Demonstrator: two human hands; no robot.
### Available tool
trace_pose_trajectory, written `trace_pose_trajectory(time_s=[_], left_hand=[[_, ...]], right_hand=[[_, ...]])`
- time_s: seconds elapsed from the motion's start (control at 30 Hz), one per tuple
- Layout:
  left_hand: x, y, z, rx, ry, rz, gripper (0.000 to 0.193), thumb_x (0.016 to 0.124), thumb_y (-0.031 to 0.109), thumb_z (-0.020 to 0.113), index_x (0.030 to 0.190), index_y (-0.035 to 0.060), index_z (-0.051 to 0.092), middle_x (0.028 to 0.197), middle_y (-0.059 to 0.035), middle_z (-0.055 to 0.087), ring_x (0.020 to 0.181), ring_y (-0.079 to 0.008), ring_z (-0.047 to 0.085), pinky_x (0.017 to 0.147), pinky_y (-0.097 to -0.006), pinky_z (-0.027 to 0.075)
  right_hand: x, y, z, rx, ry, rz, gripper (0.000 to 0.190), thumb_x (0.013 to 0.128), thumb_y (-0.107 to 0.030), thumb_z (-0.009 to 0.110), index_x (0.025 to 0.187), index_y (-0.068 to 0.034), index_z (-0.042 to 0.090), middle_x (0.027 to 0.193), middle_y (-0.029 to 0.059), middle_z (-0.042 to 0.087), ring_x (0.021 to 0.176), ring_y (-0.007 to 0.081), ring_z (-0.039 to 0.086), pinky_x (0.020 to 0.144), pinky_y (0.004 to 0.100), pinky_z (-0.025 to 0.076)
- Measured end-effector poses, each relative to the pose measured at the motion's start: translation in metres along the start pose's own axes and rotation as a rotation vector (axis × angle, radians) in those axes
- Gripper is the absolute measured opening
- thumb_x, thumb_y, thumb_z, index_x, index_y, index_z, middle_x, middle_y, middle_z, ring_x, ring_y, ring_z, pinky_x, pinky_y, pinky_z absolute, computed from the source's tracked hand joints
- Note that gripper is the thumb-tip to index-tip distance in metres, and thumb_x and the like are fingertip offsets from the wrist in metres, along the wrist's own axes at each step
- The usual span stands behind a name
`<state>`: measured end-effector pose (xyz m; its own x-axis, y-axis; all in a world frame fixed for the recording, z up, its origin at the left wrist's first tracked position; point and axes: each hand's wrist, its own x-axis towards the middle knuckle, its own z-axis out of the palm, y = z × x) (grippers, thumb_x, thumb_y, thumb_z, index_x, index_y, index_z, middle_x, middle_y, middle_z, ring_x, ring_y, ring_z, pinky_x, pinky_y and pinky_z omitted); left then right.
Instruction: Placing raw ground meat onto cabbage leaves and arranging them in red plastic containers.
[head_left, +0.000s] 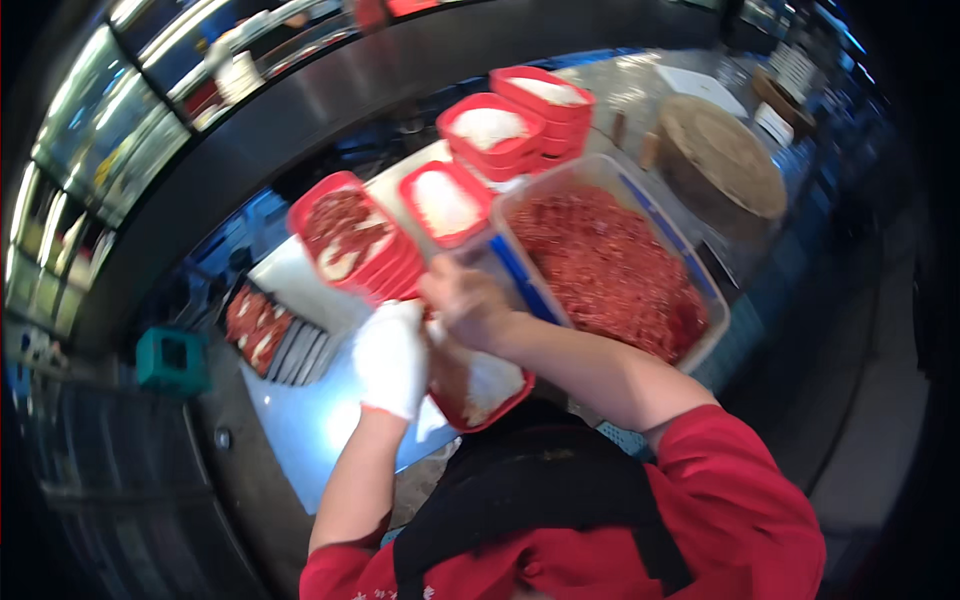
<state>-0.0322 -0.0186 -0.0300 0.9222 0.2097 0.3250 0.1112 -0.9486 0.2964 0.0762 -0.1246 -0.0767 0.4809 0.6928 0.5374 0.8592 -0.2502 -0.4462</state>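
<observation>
My left hand, in a white glove, is at the left side of a red plastic tray close to my apron. That tray has a white filling, its kind unclear from blur. My bare right hand is curled over the tray's far end. Something reddish shows beneath it, too blurred to name. Whether either hand grips anything is hidden. Just beyond my hands is a stack of red trays, the top one bearing sliced red meat with pale pieces. Right of my right hand stands a large clear plastic bin of red meat.
Beyond stand a red tray with white filling and more stacked red trays. A round wooden chopping block sits far right, a knife near the bin. Black trays, one with meat, lie left. A green stool stands beyond.
</observation>
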Motion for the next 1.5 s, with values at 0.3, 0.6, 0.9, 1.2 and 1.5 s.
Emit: trace_pose_trajectory(time_s=[0.3, 0.6, 0.9, 1.2, 1.5], left_hand=[[0.011, 0.015, 0.004, -0.089, 0.294, 0.168, 0.009, 0.072, 0.008, 0.066, 0.081, 0.0069, 0.068, 0.084, -0.0135, 0.065, 0.077, -0.0342, 0.059, 0.071, -0.0453, 0.045], [-0.001, 0.015, 0.003, 0.107, 0.142, 0.118, 0.010, 0.073, 0.011, 0.067, 0.081, 0.0056, 0.070, 0.087, -0.0123, 0.066, 0.083, -0.0328, 0.058, 0.076, -0.0436, 0.041], [-0.012, 0.023, -0.011, 0.049, 0.179, 0.020, 0.014, 0.071, 0.007, 0.071, 0.084, 0.0032, 0.070, 0.091, -0.0131, 0.068, 0.090, -0.0333, 0.061, 0.083, -0.0429, 0.047], [-0.027, 0.012, -0.012, -0.064, 0.226, -0.003, 0.019, 0.074, 0.006, 0.072, 0.093, 0.0057, 0.071, 0.094, -0.0110, 0.067, 0.092, -0.0314, 0.059, 0.085, -0.0420, 0.046], [0.010, 0.049, -0.019, -0.259, 0.157, 0.102, 0.026, 0.074, 0.004, 0.072, 0.100, 0.0076, 0.072, 0.096, -0.0116, 0.068, 0.093, -0.0300, 0.061, 0.084, -0.0389, 0.049]], right_hand=[[-0.013, 0.002, -0.039, 0.213, -0.007, 0.120, 0.014, 0.080, -0.011, 0.057, 0.090, -0.003, 0.063, 0.089, 0.0197, 0.062, 0.089, 0.0399, 0.063, 0.078, 0.0445, 0.052], [-0.051, 0.151, -0.147, -0.179, -0.051, 0.738, 0.015, 0.075, -0.008, 0.064, 0.087, -0.008, 0.073, 0.089, 0.0179, 0.070, 0.088, 0.0366, 0.067, 0.081, 0.0452, 0.053], [-0.013, 0.213, -0.111, -0.362, -0.171, 0.613, 0.023, 0.076, -0.007, 0.065, 0.099, -0.006, 0.071, 0.111, 0.0214, 0.064, 0.101, 0.0387, 0.063, 0.091, 0.0471, 0.051], [-0.035, 0.192, -0.137, -0.151, -0.434, 0.533, 0.033, 0.071, -0.009, 0.071, 0.103, -0.002, 0.069, 0.094, 0.0185, 0.070, 0.094, 0.0347, 0.066, 0.082, 0.0409, 0.052], [-0.086, 0.148, -0.188, 0.706, -0.258, 0.804, 0.025, 0.072, -0.006, 0.075, 0.096, -0.002, 0.070, 0.083, 0.0091, 0.068, 0.079, 0.0166, 0.062, 0.072, 0.0315, 0.049]])
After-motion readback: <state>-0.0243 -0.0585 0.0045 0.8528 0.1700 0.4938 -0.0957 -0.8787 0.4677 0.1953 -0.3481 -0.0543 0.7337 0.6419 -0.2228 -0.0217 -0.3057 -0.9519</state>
